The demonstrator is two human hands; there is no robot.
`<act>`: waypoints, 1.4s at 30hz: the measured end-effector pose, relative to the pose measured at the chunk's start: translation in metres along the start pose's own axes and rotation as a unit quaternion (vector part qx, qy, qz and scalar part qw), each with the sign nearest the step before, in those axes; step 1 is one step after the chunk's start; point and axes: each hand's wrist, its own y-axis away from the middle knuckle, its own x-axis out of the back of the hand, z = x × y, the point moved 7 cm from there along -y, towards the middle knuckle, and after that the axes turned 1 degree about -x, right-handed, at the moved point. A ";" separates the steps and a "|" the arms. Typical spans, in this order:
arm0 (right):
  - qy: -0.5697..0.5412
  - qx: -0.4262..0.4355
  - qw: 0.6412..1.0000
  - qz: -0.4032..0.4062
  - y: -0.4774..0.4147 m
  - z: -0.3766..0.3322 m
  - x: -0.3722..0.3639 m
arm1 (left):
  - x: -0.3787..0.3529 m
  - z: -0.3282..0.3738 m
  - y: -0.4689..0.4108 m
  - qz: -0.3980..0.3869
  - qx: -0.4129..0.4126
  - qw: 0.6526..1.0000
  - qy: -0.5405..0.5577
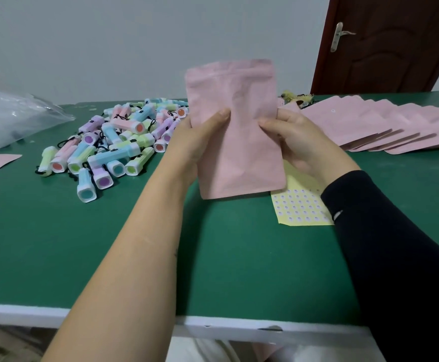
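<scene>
A pink zip pouch (236, 142) stands upright above the green table (239, 257), held between both hands. My left hand (189, 142) grips its left edge, thumb on the front. My right hand (299, 142) grips its right edge, thumb pressed on the front as well. The pouch's zip strip is at the top and looks closed. What the pouch holds cannot be seen.
A heap of pastel toy flashlights (114, 142) lies at the left. A fanned row of flat pink pouches (385, 126) lies at the right. A yellow sticker sheet (302, 205) sits under my right wrist. A clear plastic bag (12, 116) lies far left. A brown door (388, 43) stands behind.
</scene>
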 end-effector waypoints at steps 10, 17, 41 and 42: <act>-0.091 -0.015 0.995 0.029 0.003 0.003 -0.004 | -0.005 -0.006 -0.004 -0.044 0.045 0.993 0.104; -0.069 -0.036 0.997 0.018 0.003 0.013 -0.009 | 0.005 -0.010 -0.007 0.014 0.037 0.999 0.026; -0.049 -0.105 0.986 -0.122 0.013 0.019 -0.036 | 0.008 -0.021 -0.002 0.040 0.128 0.986 0.103; -0.053 -0.111 0.984 -0.127 0.013 0.019 -0.037 | 0.009 -0.021 -0.002 0.044 0.128 0.985 0.104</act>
